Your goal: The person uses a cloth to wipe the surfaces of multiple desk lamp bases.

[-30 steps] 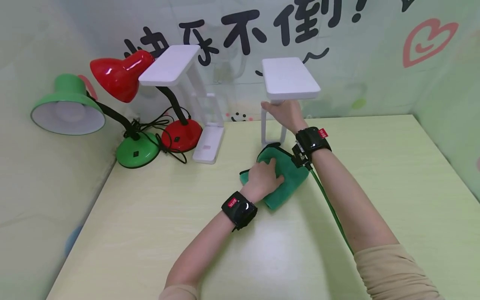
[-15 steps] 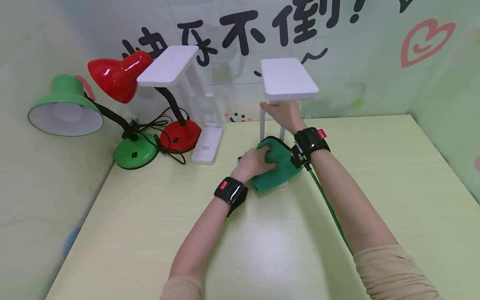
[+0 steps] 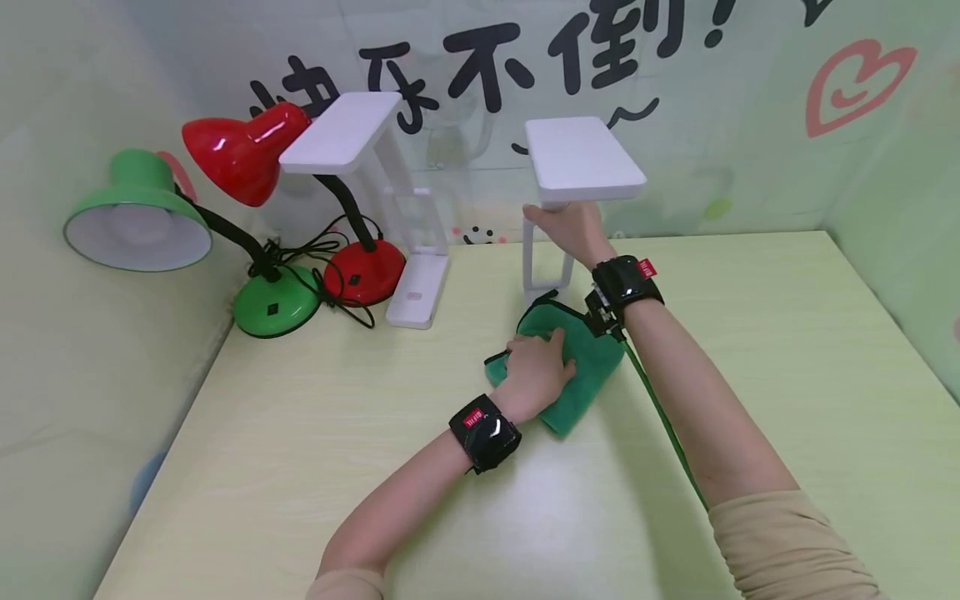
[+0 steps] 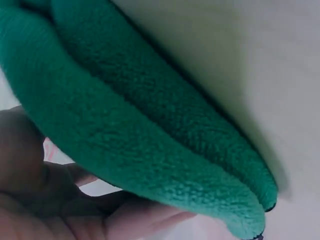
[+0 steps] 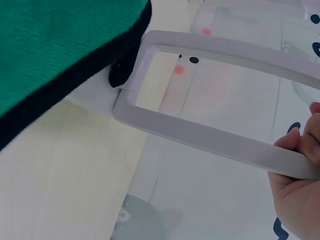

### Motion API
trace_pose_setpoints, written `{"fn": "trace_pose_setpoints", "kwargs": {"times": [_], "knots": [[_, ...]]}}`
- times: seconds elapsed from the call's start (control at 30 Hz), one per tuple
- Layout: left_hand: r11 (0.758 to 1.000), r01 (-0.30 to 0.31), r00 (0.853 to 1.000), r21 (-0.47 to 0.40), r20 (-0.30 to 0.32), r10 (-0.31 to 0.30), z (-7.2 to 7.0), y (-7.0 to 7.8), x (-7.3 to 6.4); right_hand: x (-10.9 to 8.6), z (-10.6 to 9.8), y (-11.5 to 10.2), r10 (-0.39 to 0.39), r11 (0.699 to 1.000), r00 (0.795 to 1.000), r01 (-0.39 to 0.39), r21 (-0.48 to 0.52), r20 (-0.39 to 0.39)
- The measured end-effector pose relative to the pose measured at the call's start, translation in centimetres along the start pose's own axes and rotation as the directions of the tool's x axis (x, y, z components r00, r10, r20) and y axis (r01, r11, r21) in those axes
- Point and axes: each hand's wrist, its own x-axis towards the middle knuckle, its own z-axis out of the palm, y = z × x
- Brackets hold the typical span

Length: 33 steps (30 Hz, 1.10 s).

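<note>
A white desk lamp [image 3: 585, 158] with a flat rectangular head stands toward the back of the table. My right hand [image 3: 577, 229] grips its arm just below the head; the right wrist view shows the thumb and fingers around the white frame [image 5: 210, 135]. A folded green cloth [image 3: 592, 371] with dark edging lies over the lamp's base, hiding most of it. My left hand [image 3: 534, 377] holds the cloth from above, fingers and thumb spread across it. From the left wrist, the plush folds [image 4: 125, 125] cover part of the fingers.
At the left stand a green lamp [image 3: 273, 304], a red lamp [image 3: 367, 271] and a second white lamp [image 3: 418, 292]. Tangled black cords [image 3: 318, 250] lie between them. A printed wall [image 3: 465, 192] closes off the table's back edge.
My left hand and the cloth slid away along the lamp's base, then came back toward me, slightly nearer than at first. The right hand keeps its grip on the lamp's arm.
</note>
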Motion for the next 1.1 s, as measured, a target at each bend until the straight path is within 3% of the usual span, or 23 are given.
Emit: {"fn": "trace_pose_setpoints", "kwargs": {"times": [0.13, 0.3, 0.47, 0.6, 0.7, 0.8, 0.87, 1.0, 1.1], "knots": [[0.998, 0.008, 1.000, -0.067, 0.024, -0.007, -0.1, 0.0, -0.1, 0.0, -0.1, -0.1, -0.017, 1.000, 1.000, 0.017, 0.002, -0.004], [0.980, -0.016, 0.998, -0.201, 0.055, 0.027, -0.5, -1.7, 1.3, 0.0, -0.2, -0.2, -0.030, 1.000, 1.000, 0.030, -0.001, -0.007], [0.959, -0.027, 0.999, -0.283, 0.015, 0.032, -0.5, -3.0, 3.0, -0.1, -0.2, -0.1, -0.014, 1.000, 1.000, 0.014, -0.014, -0.011], [0.984, -0.019, 0.999, -0.176, -0.032, 0.013, 0.1, -2.5, 3.2, -0.1, -0.1, 0.0, -0.019, 1.000, 1.000, 0.018, -0.025, -0.015], [0.999, 0.033, 0.998, -0.020, -0.051, -0.034, 0.6, -0.6, 2.2, -0.2, -0.2, 0.0, -0.029, 0.999, 0.999, 0.029, -0.023, -0.014], [0.987, 0.085, 0.994, 0.137, -0.083, -0.074, 0.8, 1.6, 0.8, -0.3, -0.3, -0.1, -0.034, 0.999, 0.999, 0.034, -0.023, -0.015], [0.974, 0.094, 0.994, 0.205, -0.067, -0.082, 0.7, 2.9, 0.1, -0.3, -0.4, -0.2, -0.034, 0.999, 0.999, 0.034, -0.025, -0.018], [0.967, 0.034, 0.999, 0.254, 0.015, -0.039, 0.9, 4.3, -0.2, -0.3, -0.3, -0.1, -0.040, 0.999, 0.999, 0.039, -0.038, -0.023], [0.977, -0.026, 0.999, 0.213, 0.033, 0.019, 1.0, 4.1, 0.5, -0.2, -0.1, 0.0, -0.044, 0.999, 0.999, 0.043, -0.030, -0.016]]}}
